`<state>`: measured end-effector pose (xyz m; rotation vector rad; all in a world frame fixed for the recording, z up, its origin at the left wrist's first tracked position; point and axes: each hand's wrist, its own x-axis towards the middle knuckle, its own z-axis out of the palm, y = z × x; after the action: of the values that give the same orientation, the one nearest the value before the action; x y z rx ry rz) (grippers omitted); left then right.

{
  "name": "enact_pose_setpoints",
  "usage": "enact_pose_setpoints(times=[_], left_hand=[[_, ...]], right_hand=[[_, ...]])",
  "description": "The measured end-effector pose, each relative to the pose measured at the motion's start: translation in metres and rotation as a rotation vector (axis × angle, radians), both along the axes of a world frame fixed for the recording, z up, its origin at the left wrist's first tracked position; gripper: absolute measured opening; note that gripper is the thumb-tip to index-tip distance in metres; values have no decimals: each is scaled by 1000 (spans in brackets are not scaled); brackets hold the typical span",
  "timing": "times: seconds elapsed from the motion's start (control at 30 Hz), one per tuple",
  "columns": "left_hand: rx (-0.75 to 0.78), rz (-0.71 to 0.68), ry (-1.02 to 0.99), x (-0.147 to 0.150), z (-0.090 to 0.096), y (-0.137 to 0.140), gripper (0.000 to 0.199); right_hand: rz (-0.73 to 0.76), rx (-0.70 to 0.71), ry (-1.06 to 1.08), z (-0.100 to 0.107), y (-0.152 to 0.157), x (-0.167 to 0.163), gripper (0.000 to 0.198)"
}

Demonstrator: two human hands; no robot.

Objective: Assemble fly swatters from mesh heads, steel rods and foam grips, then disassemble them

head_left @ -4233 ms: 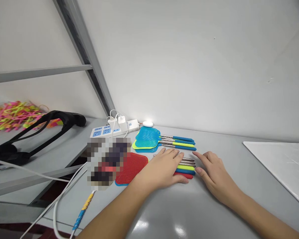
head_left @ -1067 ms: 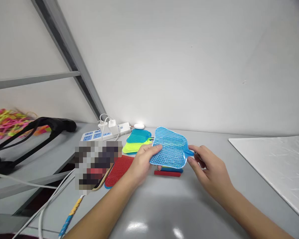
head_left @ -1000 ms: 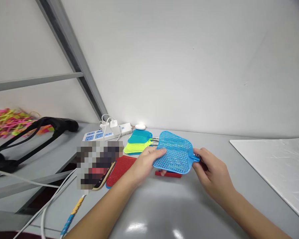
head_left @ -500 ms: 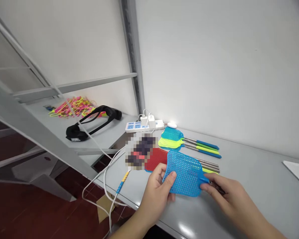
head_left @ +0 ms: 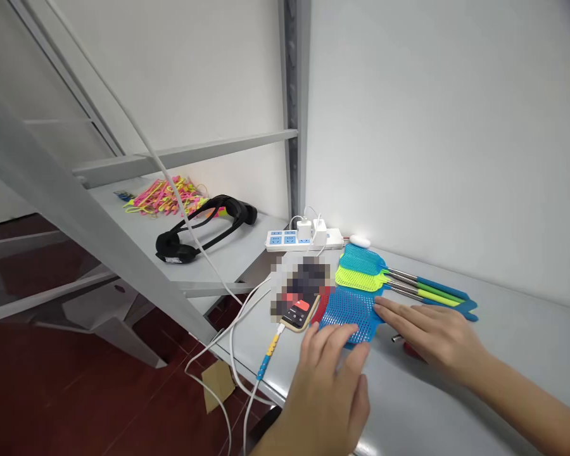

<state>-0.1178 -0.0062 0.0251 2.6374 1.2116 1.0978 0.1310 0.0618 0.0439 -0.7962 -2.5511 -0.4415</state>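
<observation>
A blue fly swatter lies flat on the grey table, over a red fly swatter whose edge shows at its left. My left hand is open at the blue mesh's near edge, fingers spread and curved. Flat over the blue swatter's neck rests my right hand, its fingers stretched out. A short metal tube end and something red show below the right palm. Behind them lie a yellow-green fly swatter and a teal fly swatter, their handles pointing right.
A phone, partly pixelated, lies left of the swatters with a charging cable plugged in. Behind it is a power strip with chargers. On the left shelf are a black headset and a pink-and-yellow pile.
The blue swatter has gone from between my hands down onto the red one. My left hand has let go and opened; my right hand has flattened over the swatter's neck. The view has shifted left.
</observation>
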Motion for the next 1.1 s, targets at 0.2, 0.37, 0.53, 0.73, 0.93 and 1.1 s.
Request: enact_pose_setpoints(times=[0.2,0.37,0.53,0.73,0.93,1.1], left_hand=[[-170,-8,204,9,-5,11,54],[-282,-3,241,7,-10,13,62],[-270,-2,249,8,-5,16,54],[-158,146,285,14,-11,26,42],[-128,199,271,15,-18,31,28],[-149,161,220,13,-4,31,23]], right_hand=[[7,-13,-112,-3,13,-14,42],[-17,-22,-212,0,11,-13,47],[-216,-206,-158,3,4,-13,38],[-480,-438,-142,8,-3,-29,27],[-486,-549,-121,16,-13,-41,25],[-496,-519,-109,17,-17,-40,22]])
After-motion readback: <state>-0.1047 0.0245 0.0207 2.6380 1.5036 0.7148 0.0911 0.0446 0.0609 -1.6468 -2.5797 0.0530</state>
